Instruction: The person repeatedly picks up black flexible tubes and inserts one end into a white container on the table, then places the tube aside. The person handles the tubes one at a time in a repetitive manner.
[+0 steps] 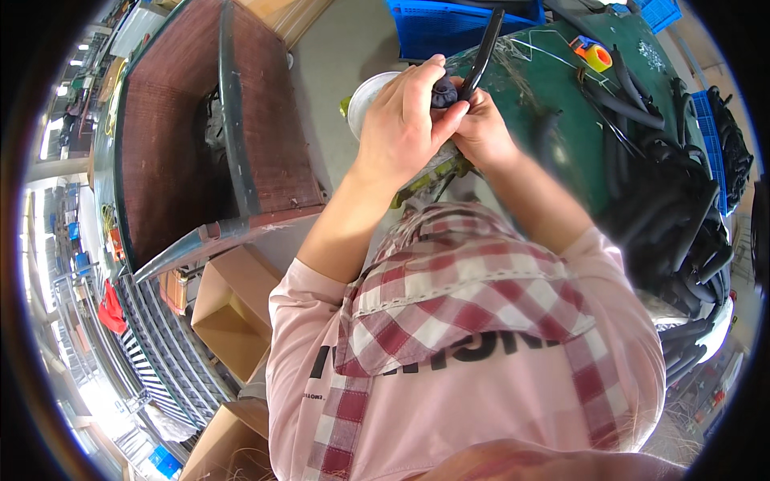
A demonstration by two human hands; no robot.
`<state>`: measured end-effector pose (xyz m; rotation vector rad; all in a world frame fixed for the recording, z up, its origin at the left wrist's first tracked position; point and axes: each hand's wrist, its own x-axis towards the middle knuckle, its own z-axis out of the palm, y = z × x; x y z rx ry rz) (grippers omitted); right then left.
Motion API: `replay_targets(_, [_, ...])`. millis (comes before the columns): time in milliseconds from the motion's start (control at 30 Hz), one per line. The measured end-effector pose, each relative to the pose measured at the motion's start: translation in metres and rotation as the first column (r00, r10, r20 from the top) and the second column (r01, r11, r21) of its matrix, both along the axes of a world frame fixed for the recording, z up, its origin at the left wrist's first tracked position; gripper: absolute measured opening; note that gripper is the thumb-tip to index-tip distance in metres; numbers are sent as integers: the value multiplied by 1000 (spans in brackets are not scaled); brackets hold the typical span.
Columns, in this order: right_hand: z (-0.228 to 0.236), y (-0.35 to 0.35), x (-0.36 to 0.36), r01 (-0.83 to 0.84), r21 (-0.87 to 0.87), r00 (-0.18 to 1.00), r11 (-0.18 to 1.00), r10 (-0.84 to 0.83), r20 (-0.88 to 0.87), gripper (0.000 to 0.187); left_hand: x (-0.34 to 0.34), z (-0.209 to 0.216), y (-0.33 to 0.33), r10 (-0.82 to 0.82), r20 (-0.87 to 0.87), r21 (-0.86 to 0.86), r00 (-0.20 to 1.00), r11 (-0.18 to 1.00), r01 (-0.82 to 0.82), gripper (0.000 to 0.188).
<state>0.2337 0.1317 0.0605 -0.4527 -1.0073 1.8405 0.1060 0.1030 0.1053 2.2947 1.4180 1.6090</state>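
My left hand (405, 116) is closed around a dark, rounded, wrinkled piece (443, 92), partly hidden by the fingers; I cannot make out what it is. Close beside it, my right hand (488, 132) grips the lower end of a glossy black tube (484, 54), which points up and slightly right. The two hands nearly touch, with the thumbs toward each other. Behind my left hand shows the rim of a round white container (361, 98). Many black tubes (654, 216) lie heaped on the green tabletop (521, 104) to the right.
A tape dispenser with an orange roll (597, 56) sits on the table's far side. One blue crate (417, 30) stands beyond the hands, another (707, 132) at the right. Left are a large reddish-brown wooden box (277, 120) and open cardboard boxes (233, 301).
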Motion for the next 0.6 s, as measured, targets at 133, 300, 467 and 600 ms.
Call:
replay_targets(133, [-7, 3, 2, -63, 46, 996, 997, 59, 67, 21, -7, 3, -3, 64, -227, 34, 972, 998, -57, 25])
replay_targets(300, [-14, -2, -2, -52, 99, 983, 994, 34, 181, 21, -14, 3, -7, 179, -362, 111, 915, 983, -148, 22])
replay_targets(467, [-15, -9, -6, -15, 130, 956, 991, -23, 291, 19, -21, 1, -13, 202, -441, 86, 875, 979, -183, 27])
replay_targets(600, [-5, 7, -1, -34, 87, 950, 996, 5, 312, 22, -23, -11, -27, 100, -235, -267, 967, 950, -163, 35])
